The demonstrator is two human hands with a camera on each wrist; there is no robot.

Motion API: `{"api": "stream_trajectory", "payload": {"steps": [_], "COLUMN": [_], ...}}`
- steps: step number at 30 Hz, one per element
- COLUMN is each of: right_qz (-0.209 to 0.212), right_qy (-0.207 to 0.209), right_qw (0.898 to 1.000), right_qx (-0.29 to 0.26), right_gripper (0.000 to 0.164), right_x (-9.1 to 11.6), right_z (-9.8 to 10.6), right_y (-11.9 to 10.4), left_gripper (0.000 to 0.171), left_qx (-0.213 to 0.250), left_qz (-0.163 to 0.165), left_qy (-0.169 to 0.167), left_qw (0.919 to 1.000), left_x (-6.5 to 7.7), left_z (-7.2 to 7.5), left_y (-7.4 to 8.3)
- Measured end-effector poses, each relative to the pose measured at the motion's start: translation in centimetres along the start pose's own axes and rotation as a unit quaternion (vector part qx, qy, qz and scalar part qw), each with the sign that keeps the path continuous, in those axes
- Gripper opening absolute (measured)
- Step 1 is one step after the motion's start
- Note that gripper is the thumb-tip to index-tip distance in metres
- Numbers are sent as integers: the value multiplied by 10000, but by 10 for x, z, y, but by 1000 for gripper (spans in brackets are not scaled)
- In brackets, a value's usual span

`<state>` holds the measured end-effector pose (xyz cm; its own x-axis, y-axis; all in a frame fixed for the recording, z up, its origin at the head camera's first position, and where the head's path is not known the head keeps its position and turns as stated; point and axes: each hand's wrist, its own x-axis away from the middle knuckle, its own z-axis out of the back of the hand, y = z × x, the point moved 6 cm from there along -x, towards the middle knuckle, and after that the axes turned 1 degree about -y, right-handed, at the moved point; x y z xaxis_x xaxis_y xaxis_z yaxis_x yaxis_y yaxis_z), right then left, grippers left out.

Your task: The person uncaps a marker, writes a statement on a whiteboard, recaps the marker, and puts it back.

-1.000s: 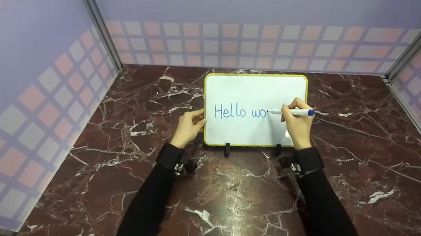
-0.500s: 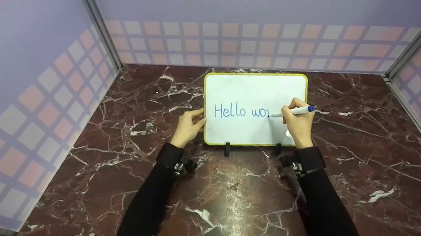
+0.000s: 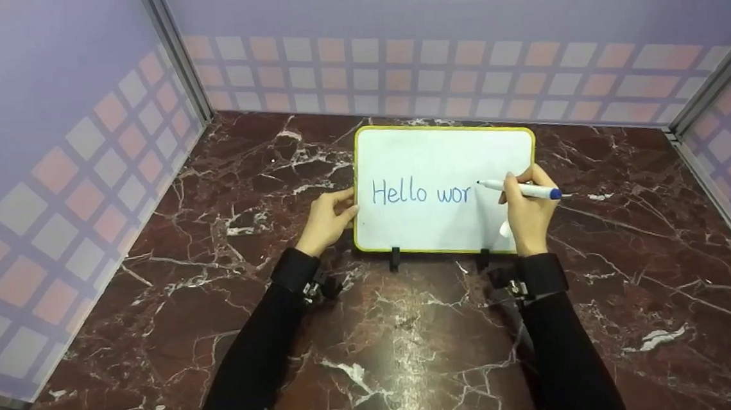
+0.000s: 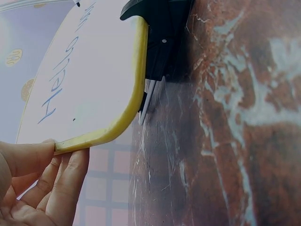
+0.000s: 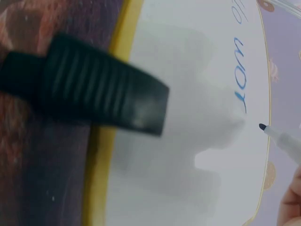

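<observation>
Pinching whiteboard (image 3: 426,156) by left edge, left hand (image 3: 327,222); gripping marker (image 3: 537,191), right hand (image 3: 529,216); tip between lettering (image 3: 421,195) and right edge.

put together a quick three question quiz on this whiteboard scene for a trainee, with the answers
1. Fill in: the blue writing on the whiteboard reads "Hello ___".
2. True or false: the left hand grips the whiteboard by a side edge.
3. In the head view, the tip of the marker held in the right hand is: a) left of the writing, b) below the writing, c) right of the writing.

Key: 1. wor; 2. true; 3. c.
</observation>
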<state>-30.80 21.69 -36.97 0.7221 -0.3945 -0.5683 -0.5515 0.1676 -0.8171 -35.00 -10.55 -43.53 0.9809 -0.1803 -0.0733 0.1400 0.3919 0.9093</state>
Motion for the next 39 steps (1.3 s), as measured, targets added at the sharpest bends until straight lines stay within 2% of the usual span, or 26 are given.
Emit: {"api": "stream_trajectory", "payload": {"steps": [4,12,17,21,25,28,33,39], "right_qz": [-124,-102,-186,-247,-298,-304,-242,-124], "right_qy": [-31,-99,-237,-435,-560,-429,45,151], "right_qw": [9999,9997,9993,9968,9947,9966,9995,9994], "right_qx": [-96,-177,199,625,810,639,202,295], "right_gripper": [28,25,28,26,24,23,23,25], "right_x": [-1,-2,-1,-2,-3,-5,-7,-6], "right_z": [2,1,1,0,2,6,14,16], "right_y": [4,6,3,0,-2,-1,0,0], "left_gripper": [45,44,44,45,45,45,45,45], "left_qx": [4,40,62,44,63,95,52,31], "left_qz": [-17,-92,-64,-25,32,71,59,52], "left_qy": [49,71,61,46,10,1,0,8], "left_qw": [10000,9999,9999,10000,10000,9999,10000,10000], "left_x": [0,0,0,0,1,0,0,1], "left_z": [0,0,-1,0,0,0,-1,0], "left_y": [0,1,1,1,0,-1,-1,1]}}
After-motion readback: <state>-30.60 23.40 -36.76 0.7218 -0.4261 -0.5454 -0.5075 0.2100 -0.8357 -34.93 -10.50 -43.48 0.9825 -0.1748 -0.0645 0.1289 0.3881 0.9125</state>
